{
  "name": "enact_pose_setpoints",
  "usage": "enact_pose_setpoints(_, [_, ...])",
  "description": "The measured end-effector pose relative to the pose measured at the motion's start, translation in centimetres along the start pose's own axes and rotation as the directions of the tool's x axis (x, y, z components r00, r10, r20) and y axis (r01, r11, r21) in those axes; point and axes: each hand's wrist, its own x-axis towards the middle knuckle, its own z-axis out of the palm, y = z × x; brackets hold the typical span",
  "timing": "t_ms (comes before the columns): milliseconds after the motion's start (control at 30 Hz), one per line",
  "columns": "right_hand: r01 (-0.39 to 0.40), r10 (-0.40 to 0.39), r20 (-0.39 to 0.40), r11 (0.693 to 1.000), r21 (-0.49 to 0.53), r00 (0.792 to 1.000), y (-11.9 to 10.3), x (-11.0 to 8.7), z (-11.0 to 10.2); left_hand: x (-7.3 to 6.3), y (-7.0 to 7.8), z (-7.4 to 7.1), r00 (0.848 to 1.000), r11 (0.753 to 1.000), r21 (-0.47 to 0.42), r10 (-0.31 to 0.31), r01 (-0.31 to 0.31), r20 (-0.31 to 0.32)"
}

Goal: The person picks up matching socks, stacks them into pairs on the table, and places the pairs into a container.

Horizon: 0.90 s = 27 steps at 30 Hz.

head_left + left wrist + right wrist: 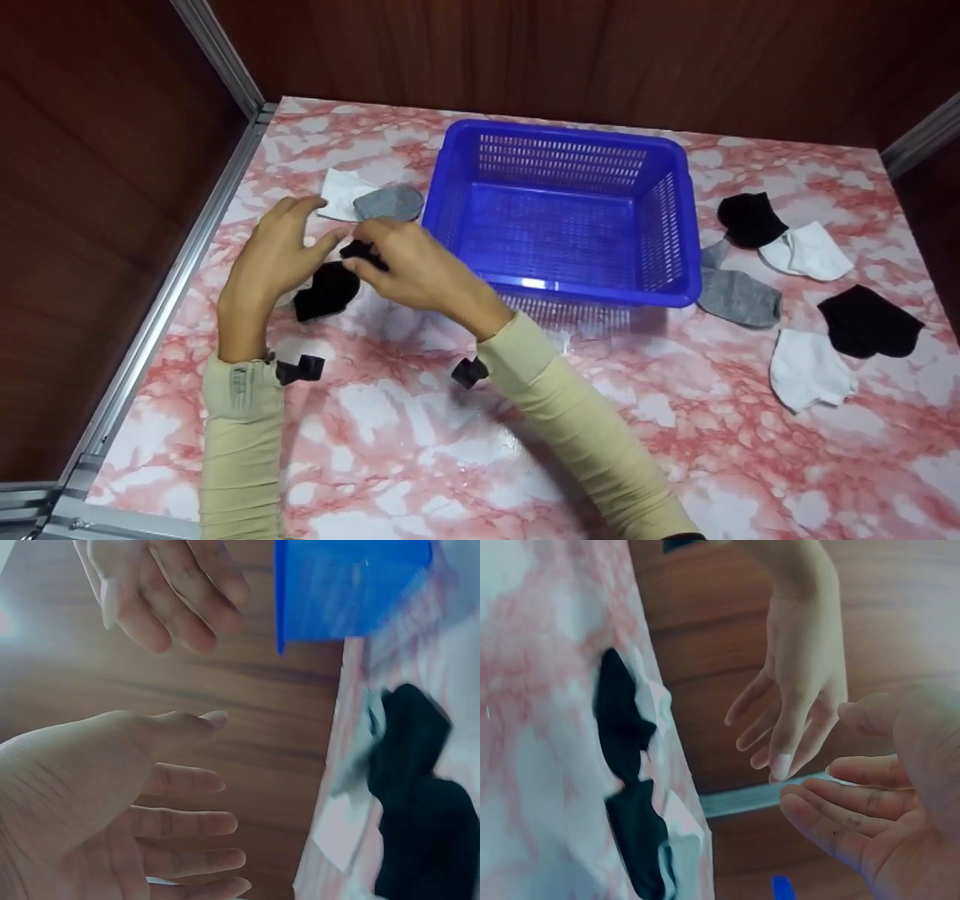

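Note:
My left hand [271,251] hovers over the left side of the table, its fingers apart and holding nothing. Facing it, my right hand [420,266] also holds nothing, with its fingers loosely extended in the right wrist view. Below the hands lie two black socks [326,291], partly covered in the head view by the right hand. Just beyond them are a white sock [342,193] and a grey sock [391,202], overlapping each other. In the left wrist view the black socks [409,739] lie under the hands, apart from the fingers.
A blue plastic basket [562,295] with slotted sides stands at mid-table. To its right lie a grey sock [739,298], black socks [751,219] and white socks [814,371]. Dark wood panels [562,60] enclose the back and sides, with a metal rail [180,277] at left.

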Motion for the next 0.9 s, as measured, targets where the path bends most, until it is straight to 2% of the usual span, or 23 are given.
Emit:
enact_pose_setpoints(367, [-0.031, 0.028, 0.033, 0.996, 0.082, 0.999, -0.4, 2.6, 4.8, -0.6, -5.3, 1.2, 0.987, 0.987, -0.014, -0.161, 0.16, -0.019])
enact_pose_setpoints(467, [-0.084, 0.08, 0.033, 0.988, 0.133, 0.996, -0.4, 3.4, 6.6, -1.1, -6.6, 1.5, 0.982, 0.982, -0.038, -0.188, 0.187, -0.033])
enact_pose_setpoints(567, [-0.158, 0.156, 0.024, 0.961, 0.228, 0.987, -0.6, 4.2, 8.7, -1.7, -7.8, 1.6, 0.975, 0.975, -0.057, -0.219, 0.217, -0.04])
enact_pose_setpoints(700, [-0.276, 0.293, -0.009, 0.91, 0.31, 0.956, -0.6, 4.8, 11.4, -2.1, -8.8, 2.3, 0.964, 0.964, -0.067, -0.261, 0.257, -0.052])
enact_pose_setpoints(800, [-0.374, 0.403, -0.033, 0.873, 0.312, 0.914, -0.4, 5.1, 12.7, -2.0, -9.2, 2.9, 0.956, 0.957, -0.07, -0.286, 0.282, -0.059])
enact_pose_setpoints(900, [-0.448, 0.481, -0.031, 0.836, 0.317, 0.876, -0.2, 5.2, 13.6, -1.9, -9.4, 3.1, 0.948, 0.948, -0.068, -0.315, 0.311, -0.054])
